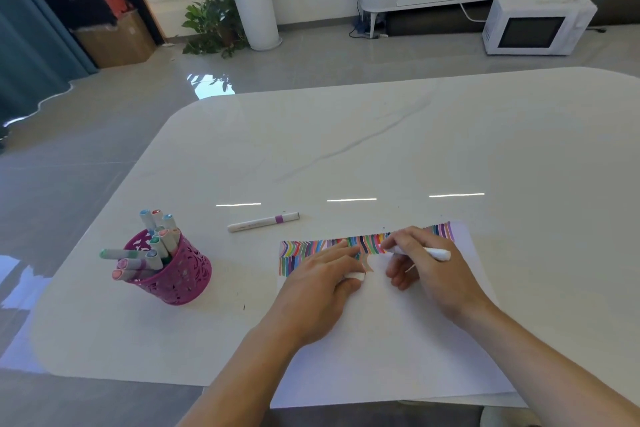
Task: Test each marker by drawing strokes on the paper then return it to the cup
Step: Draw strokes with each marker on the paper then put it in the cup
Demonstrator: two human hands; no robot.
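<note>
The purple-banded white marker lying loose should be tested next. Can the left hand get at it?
Probably yes: nothing stands between the left hand and the purple-banded white marker on the white table. But it seems to pinch a small white cap, so its grip isn't free.

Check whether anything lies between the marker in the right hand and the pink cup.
Yes: the left hand, pinching a white cap, rests on the paper in the direct line from the white marker in the right hand to the pink cup. The loose purple-banded marker lies beyond that line.
</note>
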